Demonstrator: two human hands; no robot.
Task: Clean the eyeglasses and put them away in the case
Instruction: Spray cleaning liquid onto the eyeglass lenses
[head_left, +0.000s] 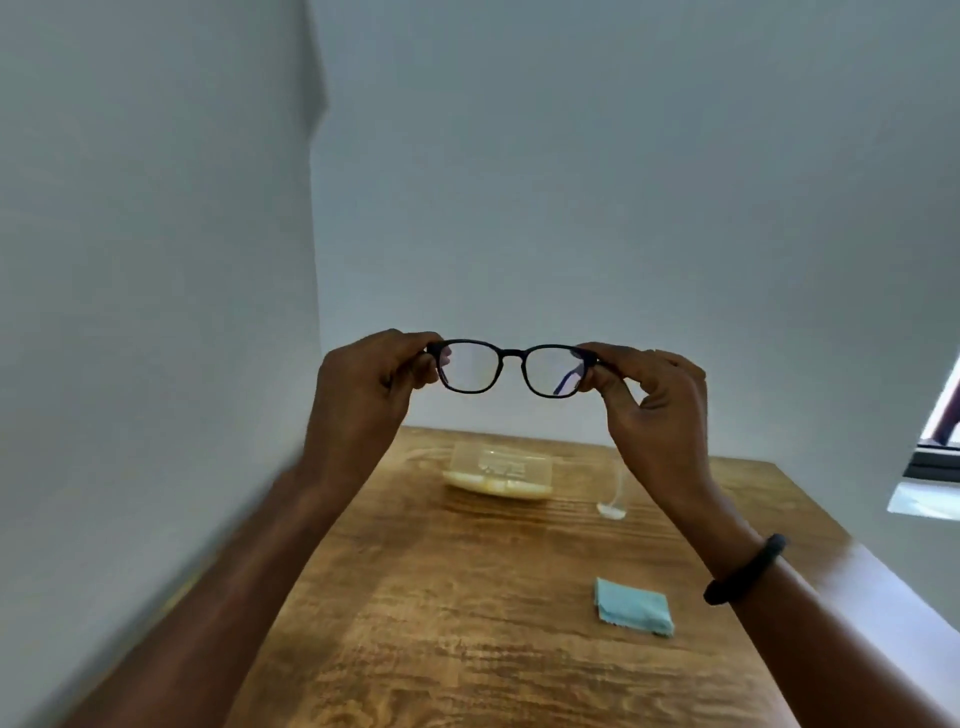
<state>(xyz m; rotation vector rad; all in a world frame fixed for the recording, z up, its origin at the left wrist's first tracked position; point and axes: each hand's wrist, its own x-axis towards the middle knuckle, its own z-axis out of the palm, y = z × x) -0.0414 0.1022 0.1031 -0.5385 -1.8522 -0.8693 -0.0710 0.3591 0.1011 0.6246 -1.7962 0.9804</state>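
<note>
Dark-framed eyeglasses (513, 354) are held up in the air above the far end of the wooden table (467, 623), lenses facing me. My left hand (363, 384) pinches the frame's left corner and my right hand (654, 400) pinches the right corner. A clear, yellowish eyeglass case (498, 475) lies on the table at the back, below the glasses; I cannot tell whether it is open. A folded light-blue cleaning cloth (632, 607) lies on the table toward the right, under my right forearm.
A small white object with a thin cord (612, 506) rests right of the case. Plain walls stand close on the left and behind the table. A window edge (935, 457) shows at the far right. A black band sits on my right wrist.
</note>
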